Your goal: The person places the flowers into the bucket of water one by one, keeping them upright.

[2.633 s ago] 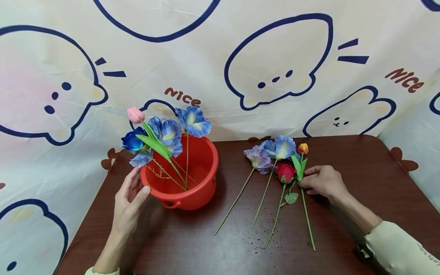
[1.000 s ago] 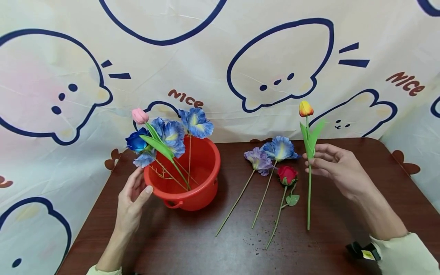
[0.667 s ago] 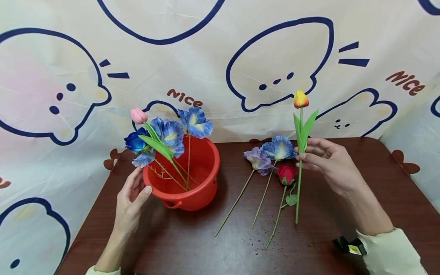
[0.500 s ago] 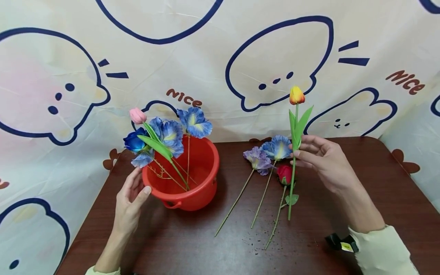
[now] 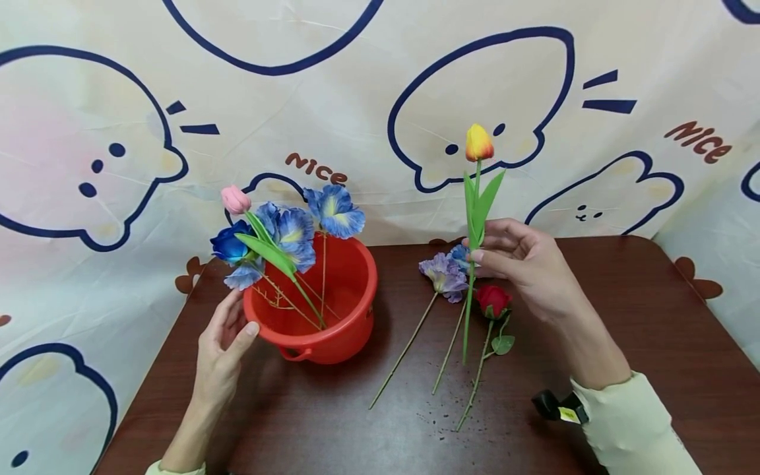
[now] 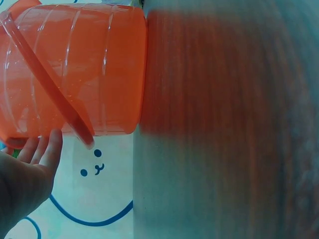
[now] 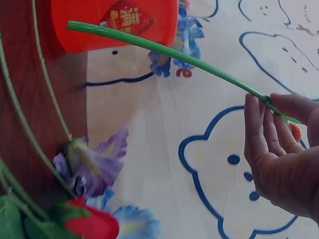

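Observation:
My right hand (image 5: 525, 267) pinches the green stem of a yellow-orange tulip (image 5: 479, 144) between thumb and fingers. The tulip is upright above the table, and its stem (image 7: 164, 50) points toward the bucket in the right wrist view. My left hand (image 5: 222, 356) rests against the left side of a red bucket (image 5: 332, 346), fingers fairly straight and thumb at the rim. The left wrist view has those fingertips at the bucket's wall (image 6: 114, 74). A pink tulip (image 5: 235, 199), a dark blue rose (image 5: 230, 244) and several blue irises (image 5: 335, 210) stand in the bucket.
On the brown table (image 5: 332, 422) lie a purple flower (image 5: 444, 274), a blue iris (image 5: 458, 256) partly behind my right hand, and a red rose (image 5: 494, 301). Dark crumbs are scattered near the rose's stem. A printed cloth (image 5: 332, 119) hangs behind the table.
My right hand has taken hold of the yellow-orange tulip, lifted it off the table and carried it left, over the lying flowers. The left hand stays at the bucket.

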Action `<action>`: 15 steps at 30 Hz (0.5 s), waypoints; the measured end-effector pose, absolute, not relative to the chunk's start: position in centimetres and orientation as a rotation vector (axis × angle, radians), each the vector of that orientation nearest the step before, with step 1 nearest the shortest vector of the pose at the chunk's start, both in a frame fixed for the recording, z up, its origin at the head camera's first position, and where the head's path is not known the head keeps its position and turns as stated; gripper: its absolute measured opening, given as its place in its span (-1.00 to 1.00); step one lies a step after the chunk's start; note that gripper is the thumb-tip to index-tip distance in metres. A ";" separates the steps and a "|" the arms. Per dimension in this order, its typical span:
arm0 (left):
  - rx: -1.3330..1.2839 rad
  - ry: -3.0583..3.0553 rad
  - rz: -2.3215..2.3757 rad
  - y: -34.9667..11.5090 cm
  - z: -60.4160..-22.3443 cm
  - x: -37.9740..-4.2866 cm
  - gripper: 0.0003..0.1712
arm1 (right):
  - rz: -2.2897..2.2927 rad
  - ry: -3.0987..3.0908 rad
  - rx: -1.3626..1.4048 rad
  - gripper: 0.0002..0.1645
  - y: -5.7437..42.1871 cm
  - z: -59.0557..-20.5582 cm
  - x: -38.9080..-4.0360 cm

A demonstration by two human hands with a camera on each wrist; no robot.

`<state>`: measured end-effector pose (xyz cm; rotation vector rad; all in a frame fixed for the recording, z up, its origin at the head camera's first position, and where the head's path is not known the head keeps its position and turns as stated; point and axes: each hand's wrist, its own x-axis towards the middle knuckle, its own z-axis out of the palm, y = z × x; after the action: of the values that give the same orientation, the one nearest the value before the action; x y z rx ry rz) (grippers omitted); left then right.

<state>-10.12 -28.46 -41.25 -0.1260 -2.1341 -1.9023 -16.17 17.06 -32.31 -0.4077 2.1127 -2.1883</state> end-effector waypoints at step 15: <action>-0.101 -2.149 -1.898 -28.4 -41.2 -10.1 -0.27 | -2.071 2.231 -0.576 -0.51 11.7 -29.2 -17.3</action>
<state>-10.08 -28.42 -41.16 -0.1008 -2.1493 -1.8977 -17.27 11.75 -29.19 -0.5760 2.2307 -2.0712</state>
